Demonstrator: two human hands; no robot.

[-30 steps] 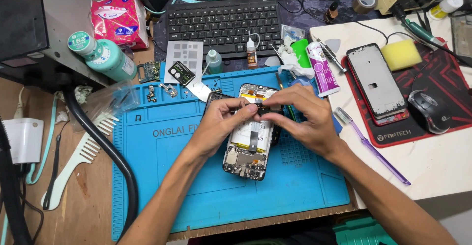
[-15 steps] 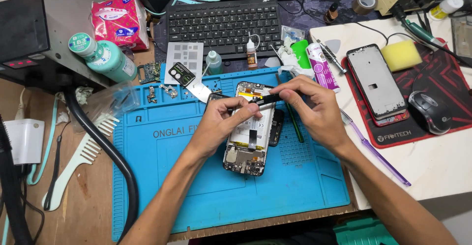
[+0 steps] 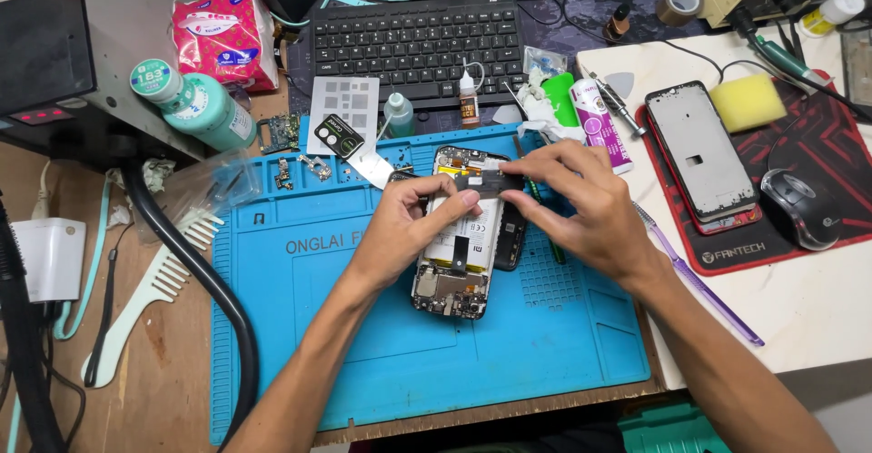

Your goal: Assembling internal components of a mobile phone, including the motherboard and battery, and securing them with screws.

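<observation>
Head view: your left hand (image 3: 409,226) and right hand (image 3: 581,203) meet over the opened phone (image 3: 463,235) on the blue mat (image 3: 300,326), fingers of both pinching a dark strip (image 3: 486,181) across its top (forearms angled in). Pink tissue pack (image 3: 222,39) far left; white-purple tube (image 3: 595,126) right of the phone.

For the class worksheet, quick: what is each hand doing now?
Left hand: pinching the dark strip above the opened phone.
Right hand: pinching the strip's other end.
</observation>
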